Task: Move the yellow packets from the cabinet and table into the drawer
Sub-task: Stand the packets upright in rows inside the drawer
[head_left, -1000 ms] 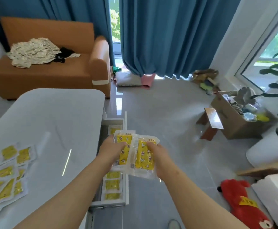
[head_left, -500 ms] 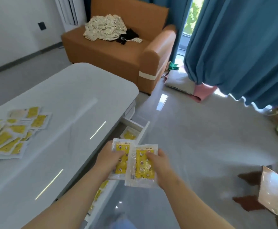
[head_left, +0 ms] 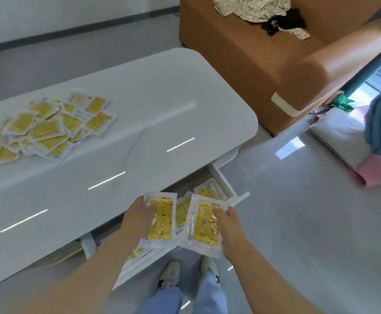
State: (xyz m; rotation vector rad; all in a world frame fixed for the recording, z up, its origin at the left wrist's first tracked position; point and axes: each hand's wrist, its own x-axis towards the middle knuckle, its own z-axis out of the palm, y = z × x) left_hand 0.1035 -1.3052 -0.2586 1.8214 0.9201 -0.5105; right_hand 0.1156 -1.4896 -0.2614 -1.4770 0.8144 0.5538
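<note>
packets [head_left: 161, 222]: yellow, clear-edged, patterned | hands: left [head_left: 137, 217], right [head_left: 229, 225] each clasping some

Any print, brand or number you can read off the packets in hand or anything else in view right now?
None can be read.
Packet in the left hand, left packet: small dark marks at the top edge, too blurred to read.
Packet in the right hand, right packet: the same, blurred.
Pile of packets on the table: too small.
Packets in the drawer: mostly hidden.
</note>
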